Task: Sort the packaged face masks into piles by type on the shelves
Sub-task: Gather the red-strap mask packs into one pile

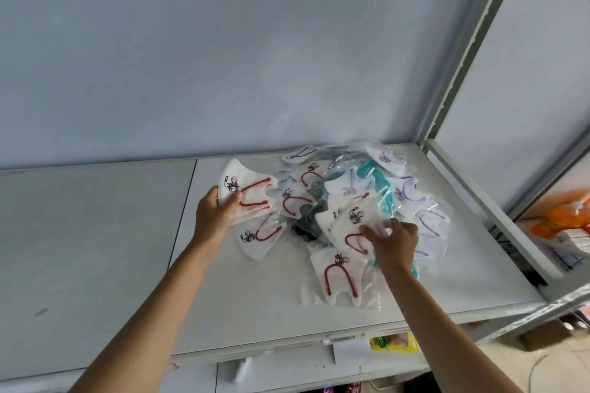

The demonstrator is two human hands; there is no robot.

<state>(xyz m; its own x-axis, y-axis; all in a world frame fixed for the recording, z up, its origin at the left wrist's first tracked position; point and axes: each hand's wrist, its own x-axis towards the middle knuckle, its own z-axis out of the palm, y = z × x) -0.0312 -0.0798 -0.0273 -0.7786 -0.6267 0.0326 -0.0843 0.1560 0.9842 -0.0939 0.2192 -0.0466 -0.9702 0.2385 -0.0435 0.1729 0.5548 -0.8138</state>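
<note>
A heap of packaged face masks (pixel 348 201) lies on the white shelf (pixel 255 297). Several are white with red ear loops and a cartoon print, several white with purple loops, and teal (pixel 380 182) and dark grey (pixel 308 217) ones sit among them. My left hand (pixel 217 214) grips a small stack of red-loop masks (pixel 249 191), lifted at the heap's left edge. My right hand (pixel 394 239) pinches another red-loop mask (pixel 348 226) on top of the heap. One more red-loop mask (pixel 338 277) lies at the front of the pile.
The shelf's left panel (pixel 89 233) is bare. A grey metal upright (pixel 463 48) and rail border the shelf on the right. Orange packets (pixel 558 220) sit on the neighbouring shelf. A yellow package (pixel 394 343) shows on the shelf below.
</note>
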